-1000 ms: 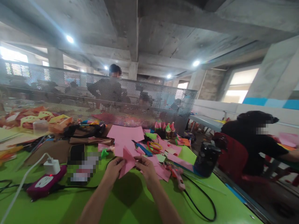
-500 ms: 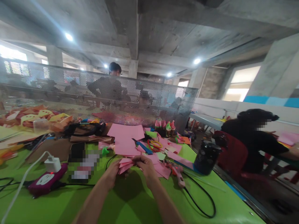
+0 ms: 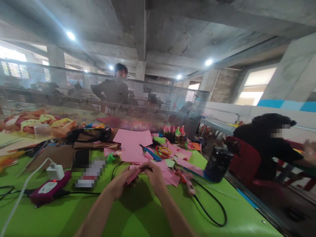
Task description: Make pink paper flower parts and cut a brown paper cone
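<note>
My left hand (image 3: 121, 181) is closed around a small stack of pink paper pieces (image 3: 133, 173), held just above the green tabletop. The thumb and fingers of my right hand (image 3: 151, 171) pinch the top right edge of the same papers. My left palm hides the stack's underside. Straight ahead lie larger pink sheets (image 3: 132, 140). To the right of my hands are more pink scraps (image 3: 172, 177) and a pink glue gun (image 3: 189, 185) with a black cord.
A dark cylindrical container (image 3: 218, 164) stands near the table's right edge. On the left are a purple power strip (image 3: 50, 188) with a white charger (image 3: 55, 172), and a phone (image 3: 90, 173). Blue-handled scissors (image 3: 151, 154) lie among scraps. A person (image 3: 266, 151) sits at right.
The pink papers were fanned out between my hands and now sit closer together, with fewer edges showing. Both hands have barely moved. The seated person at right has shifted slightly.
</note>
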`<move>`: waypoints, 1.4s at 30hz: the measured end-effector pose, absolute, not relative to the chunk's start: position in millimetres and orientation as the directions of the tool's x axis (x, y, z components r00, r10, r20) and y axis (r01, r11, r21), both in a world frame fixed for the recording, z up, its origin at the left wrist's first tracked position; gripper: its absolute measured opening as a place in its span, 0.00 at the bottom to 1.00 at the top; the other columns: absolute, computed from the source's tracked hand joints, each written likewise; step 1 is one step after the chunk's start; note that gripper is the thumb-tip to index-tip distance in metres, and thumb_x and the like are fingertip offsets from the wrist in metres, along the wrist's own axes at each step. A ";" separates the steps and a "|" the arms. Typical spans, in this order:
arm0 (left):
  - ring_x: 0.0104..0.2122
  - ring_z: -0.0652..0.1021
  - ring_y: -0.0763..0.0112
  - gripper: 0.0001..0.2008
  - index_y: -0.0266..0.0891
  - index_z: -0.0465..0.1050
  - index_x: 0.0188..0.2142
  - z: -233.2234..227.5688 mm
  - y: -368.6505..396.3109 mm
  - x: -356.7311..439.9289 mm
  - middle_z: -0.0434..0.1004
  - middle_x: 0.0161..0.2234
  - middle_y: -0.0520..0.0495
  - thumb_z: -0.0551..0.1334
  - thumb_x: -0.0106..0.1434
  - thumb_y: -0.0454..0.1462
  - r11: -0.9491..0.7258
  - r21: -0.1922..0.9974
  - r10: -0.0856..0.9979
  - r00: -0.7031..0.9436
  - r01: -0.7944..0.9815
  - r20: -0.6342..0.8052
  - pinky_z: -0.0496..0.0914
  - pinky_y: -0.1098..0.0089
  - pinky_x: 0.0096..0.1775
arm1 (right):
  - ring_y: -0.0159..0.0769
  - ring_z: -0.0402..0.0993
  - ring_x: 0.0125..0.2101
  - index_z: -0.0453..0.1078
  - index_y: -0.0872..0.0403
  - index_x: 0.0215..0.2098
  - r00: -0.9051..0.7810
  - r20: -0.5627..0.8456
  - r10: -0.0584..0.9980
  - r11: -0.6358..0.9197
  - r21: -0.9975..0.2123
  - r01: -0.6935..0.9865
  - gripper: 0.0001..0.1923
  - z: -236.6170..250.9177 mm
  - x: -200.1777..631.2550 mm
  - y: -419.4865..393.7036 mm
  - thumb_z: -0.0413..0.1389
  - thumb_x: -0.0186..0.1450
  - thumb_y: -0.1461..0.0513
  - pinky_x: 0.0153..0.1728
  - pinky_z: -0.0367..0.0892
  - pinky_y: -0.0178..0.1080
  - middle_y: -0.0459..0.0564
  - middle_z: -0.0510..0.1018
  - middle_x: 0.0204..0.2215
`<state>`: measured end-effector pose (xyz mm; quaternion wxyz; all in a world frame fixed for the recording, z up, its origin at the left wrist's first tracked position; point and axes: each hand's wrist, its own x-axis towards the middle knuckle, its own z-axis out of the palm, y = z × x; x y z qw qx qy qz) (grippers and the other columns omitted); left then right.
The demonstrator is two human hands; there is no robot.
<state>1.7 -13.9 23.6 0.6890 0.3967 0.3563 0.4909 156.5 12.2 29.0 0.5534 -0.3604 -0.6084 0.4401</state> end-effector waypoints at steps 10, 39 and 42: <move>0.16 0.66 0.82 0.20 0.40 0.61 0.32 17.5 -9.5 1.1 0.68 0.19 0.58 0.69 0.51 0.48 0.160 0.853 0.962 0.274 -0.497 -0.020 0.58 0.79 0.19 | 0.31 0.67 0.23 0.72 0.55 0.26 -0.097 0.267 0.959 0.245 -0.951 -0.190 0.09 28.3 158.3 15.1 0.63 0.50 0.59 0.27 0.60 0.34 0.44 0.74 0.21; 0.17 0.58 0.85 0.23 0.39 0.58 0.30 24.1 -13.0 2.4 0.60 0.18 0.61 0.72 0.47 0.45 0.148 0.840 0.958 0.286 -0.522 0.008 0.49 0.81 0.19 | 0.31 0.68 0.23 0.78 0.54 0.32 -0.063 0.235 0.970 0.211 -0.942 -0.262 0.11 36.7 159.3 7.2 0.64 0.50 0.59 0.26 0.59 0.33 0.47 0.78 0.23; 0.18 0.60 0.84 0.22 0.39 0.60 0.31 24.6 -12.9 2.2 0.62 0.20 0.60 0.71 0.48 0.45 0.127 0.861 0.967 0.256 -0.493 0.005 0.51 0.81 0.20 | 0.30 0.68 0.22 0.77 0.55 0.32 -0.094 0.212 0.973 0.187 -0.957 -0.222 0.13 35.9 159.6 7.4 0.63 0.54 0.55 0.25 0.58 0.33 0.48 0.79 0.24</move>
